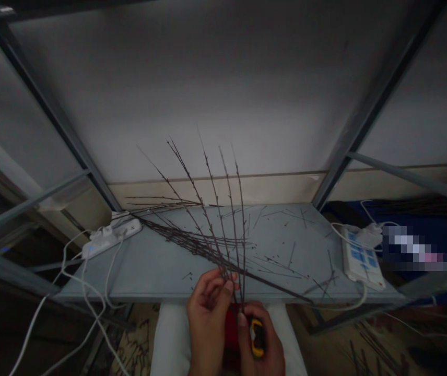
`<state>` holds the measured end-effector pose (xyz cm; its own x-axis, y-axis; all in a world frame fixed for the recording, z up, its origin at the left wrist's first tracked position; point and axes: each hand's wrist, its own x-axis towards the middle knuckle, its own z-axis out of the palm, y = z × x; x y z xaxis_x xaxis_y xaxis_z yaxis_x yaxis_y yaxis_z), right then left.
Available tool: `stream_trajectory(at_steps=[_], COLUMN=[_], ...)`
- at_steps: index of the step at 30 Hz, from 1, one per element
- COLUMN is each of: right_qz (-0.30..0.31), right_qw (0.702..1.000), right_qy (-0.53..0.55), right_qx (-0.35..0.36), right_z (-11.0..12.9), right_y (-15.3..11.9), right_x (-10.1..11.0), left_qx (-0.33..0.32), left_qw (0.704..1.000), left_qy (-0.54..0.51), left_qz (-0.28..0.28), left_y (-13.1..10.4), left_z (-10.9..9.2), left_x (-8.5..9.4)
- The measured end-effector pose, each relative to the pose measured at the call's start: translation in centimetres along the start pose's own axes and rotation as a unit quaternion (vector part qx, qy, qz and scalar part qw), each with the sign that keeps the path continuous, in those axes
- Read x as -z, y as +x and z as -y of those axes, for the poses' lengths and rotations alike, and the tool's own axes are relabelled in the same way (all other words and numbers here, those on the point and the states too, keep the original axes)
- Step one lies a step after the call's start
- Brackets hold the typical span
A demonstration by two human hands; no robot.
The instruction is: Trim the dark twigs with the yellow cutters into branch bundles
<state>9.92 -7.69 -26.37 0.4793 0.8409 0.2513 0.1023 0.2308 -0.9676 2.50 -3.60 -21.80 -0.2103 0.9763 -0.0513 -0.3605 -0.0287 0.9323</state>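
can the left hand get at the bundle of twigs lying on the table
Probably yes: the left hand is at the front edge of the table, close to the bundle, with no obvious barrier between, though it pinches raised twigs and might need to let go.

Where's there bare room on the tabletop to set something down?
Front left of the tabletop, between the left power strip and the twig bundle. It's crowded along the bundle, and rightward, where twig scraps lie strewn toward the right power strip.
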Motion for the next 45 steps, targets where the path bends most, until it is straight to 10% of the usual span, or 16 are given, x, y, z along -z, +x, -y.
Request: stream_trajectory(at_steps=[22, 31, 45], right_qz=[-0.033, -0.042, -0.070], right_qw=[0.999, 0.999, 0.996], right_qy=[0.004, 0.014, -0.012], right_qx=[0.000, 0.004, 0.053], right_z=[1.6, 1.0, -0.7], right_y=[-1.2, -1.4, -1.3], right_x=[0.4, 0.4, 0.3], left_qx=[0.040, 0.030, 0.045], left_qw=[0.995, 0.989, 0.998], left_qy=[-0.088, -0.124, -0.030], left_qz=[-0.005, 0.081, 0.015], left_y=[-1.5, -1.0, -0.5], left_z=[-1.3, -2.2, -2.5], left_x=[0.2, -0.2, -1.8])
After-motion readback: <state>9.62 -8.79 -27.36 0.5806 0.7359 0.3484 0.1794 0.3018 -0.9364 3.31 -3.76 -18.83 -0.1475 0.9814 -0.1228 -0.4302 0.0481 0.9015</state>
